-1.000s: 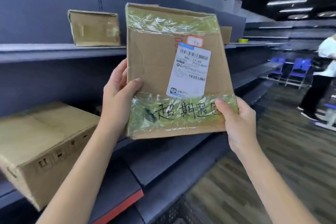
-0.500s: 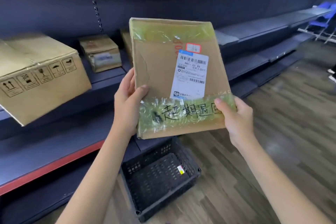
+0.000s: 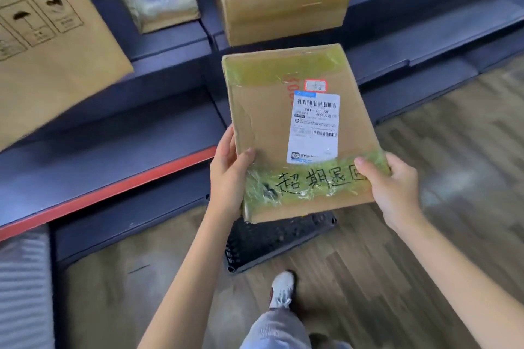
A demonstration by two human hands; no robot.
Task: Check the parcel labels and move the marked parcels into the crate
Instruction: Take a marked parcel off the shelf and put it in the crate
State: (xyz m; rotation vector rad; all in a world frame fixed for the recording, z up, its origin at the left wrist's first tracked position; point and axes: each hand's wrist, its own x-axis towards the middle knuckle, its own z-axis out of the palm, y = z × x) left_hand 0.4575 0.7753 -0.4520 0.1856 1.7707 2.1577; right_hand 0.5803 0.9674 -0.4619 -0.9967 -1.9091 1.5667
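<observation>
Dark blue shelving [image 3: 119, 150], red-edged, stands on wood-plank floor [image 3: 425, 235].

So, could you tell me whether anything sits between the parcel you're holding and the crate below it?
Nothing visible does. The marked parcel, held by the left hand and right hand, hangs directly above the black crate, though it hides most of the crate's inside.

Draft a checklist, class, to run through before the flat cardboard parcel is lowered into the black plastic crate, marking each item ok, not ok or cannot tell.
1. Left hand and right hand both grip the flat cardboard parcel: ok.
2. Handwritten mark on its green tape visible: ok.
3. Parcel held over the black plastic crate: ok.
4. Crate has room: cannot tell, parcel hides it.
5. White shoe clear of crate: ok.
</observation>
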